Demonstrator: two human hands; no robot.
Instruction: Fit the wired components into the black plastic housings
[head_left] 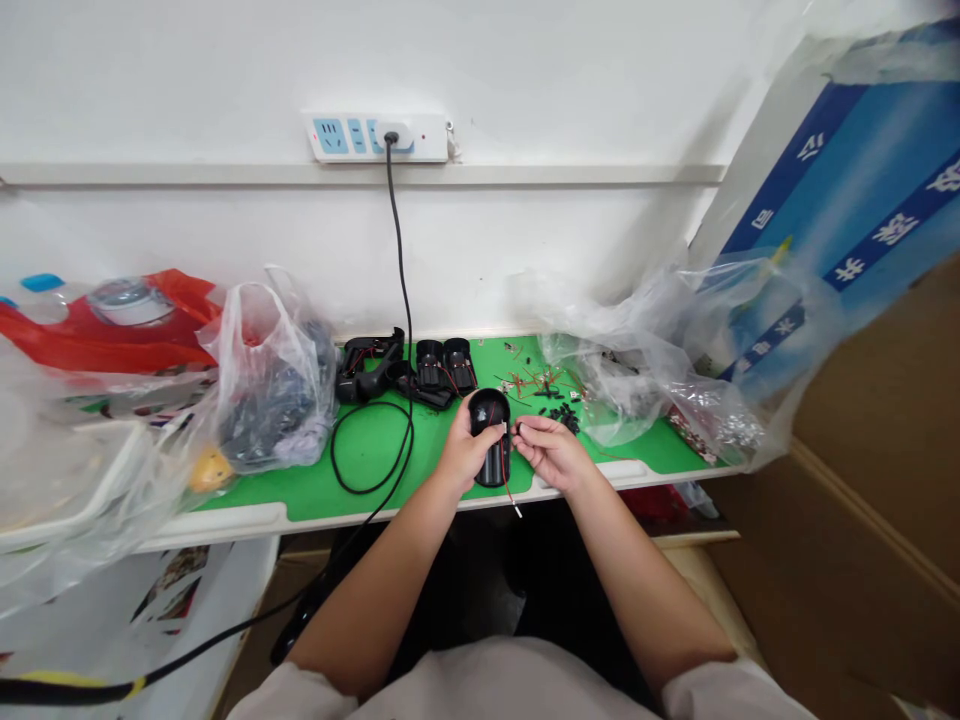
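Observation:
My left hand (471, 447) is closed around a black plastic housing (491, 468) with a rounded top, held upright over the front of the green mat. A thin red wire (504, 476) runs down the housing and ends in a small white connector below it. My left thumb presses by a small white piece near the housing's right edge. At that edge my right hand (551, 450) has thumb and forefinger pinched together. A tiny dark piece seems to be between them, too small to name.
Several black housings (442, 368) lie behind my hands on the green mat (307, 487). Small black parts (564, 415) and loose wires (536, 382) are scattered to the right. Clear plastic bags (277, 400) stand at both sides. A black cable (400, 240) hangs from the power strip (352, 137) across the table.

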